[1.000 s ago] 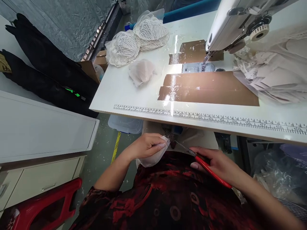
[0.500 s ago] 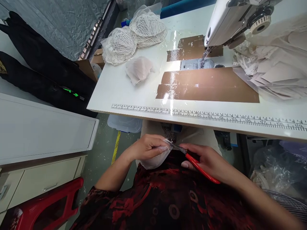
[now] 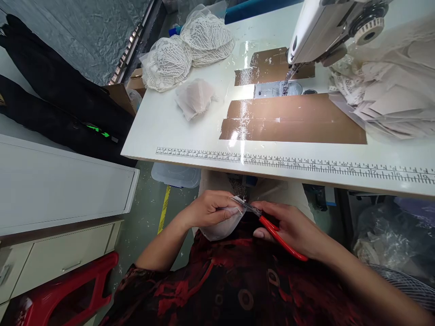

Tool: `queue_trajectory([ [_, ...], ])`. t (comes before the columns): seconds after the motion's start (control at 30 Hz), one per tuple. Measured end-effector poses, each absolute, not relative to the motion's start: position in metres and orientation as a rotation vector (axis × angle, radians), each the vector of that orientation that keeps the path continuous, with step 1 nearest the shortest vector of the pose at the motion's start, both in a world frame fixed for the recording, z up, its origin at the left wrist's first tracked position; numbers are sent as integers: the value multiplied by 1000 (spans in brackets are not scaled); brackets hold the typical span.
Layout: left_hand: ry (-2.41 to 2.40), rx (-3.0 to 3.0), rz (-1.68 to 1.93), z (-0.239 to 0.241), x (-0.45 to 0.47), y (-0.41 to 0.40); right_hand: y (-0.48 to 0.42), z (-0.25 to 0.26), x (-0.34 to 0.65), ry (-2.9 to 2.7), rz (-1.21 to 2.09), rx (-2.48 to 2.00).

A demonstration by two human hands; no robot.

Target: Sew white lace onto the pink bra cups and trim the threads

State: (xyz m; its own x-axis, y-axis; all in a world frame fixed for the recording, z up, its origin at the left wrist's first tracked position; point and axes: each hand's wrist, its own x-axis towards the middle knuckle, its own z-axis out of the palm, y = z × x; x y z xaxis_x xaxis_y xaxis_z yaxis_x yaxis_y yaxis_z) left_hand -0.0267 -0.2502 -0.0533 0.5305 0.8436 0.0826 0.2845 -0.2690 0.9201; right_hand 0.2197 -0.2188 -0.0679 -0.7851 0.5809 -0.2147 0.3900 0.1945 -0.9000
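My left hand (image 3: 211, 209) pinches a small white fabric piece (image 3: 220, 229) over my lap, below the front edge of the white sewing table (image 3: 176, 136). Red-handled thread snips (image 3: 272, 230) are gripped in my right hand (image 3: 292, 227). Their metal blades point left and meet the top edge of the fabric piece by my left fingertips. Both hands are closed and almost touch each other.
On the table stand a white sewing machine (image 3: 326, 27), brown tape patches (image 3: 292, 120), a printed ruler (image 3: 292, 164), lace cups (image 3: 188, 50), a pale cup (image 3: 194, 97) and a fabric pile (image 3: 390, 95). A white cabinet (image 3: 61, 185) and a red stool (image 3: 68, 294) are on the left.
My right hand has moved left with the snips, bringing the blades from a small gap up to the fabric edge. My left hand stayed almost still.
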Motion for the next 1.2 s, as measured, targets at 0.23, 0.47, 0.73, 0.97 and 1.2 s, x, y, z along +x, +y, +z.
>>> queue_trajectory([
  [0.23,927,1808,707,-55,-27,-250,-221,-72,220,-2275,1709,-944],
  [0.47,940,1829,730,-53,-26,-249,-222,-73,220,-2210,1736,-934],
  [0.73,956,1826,706,-54,-24,-249,-221,-64,221,-2220,1703,-919],
  [0.97,935,1814,708,-55,-24,-249,-222,-67,222,-2230,1705,-918],
  [1.2,919,1824,706,-56,-24,-248,-224,-77,223,-2190,1770,-932],
])
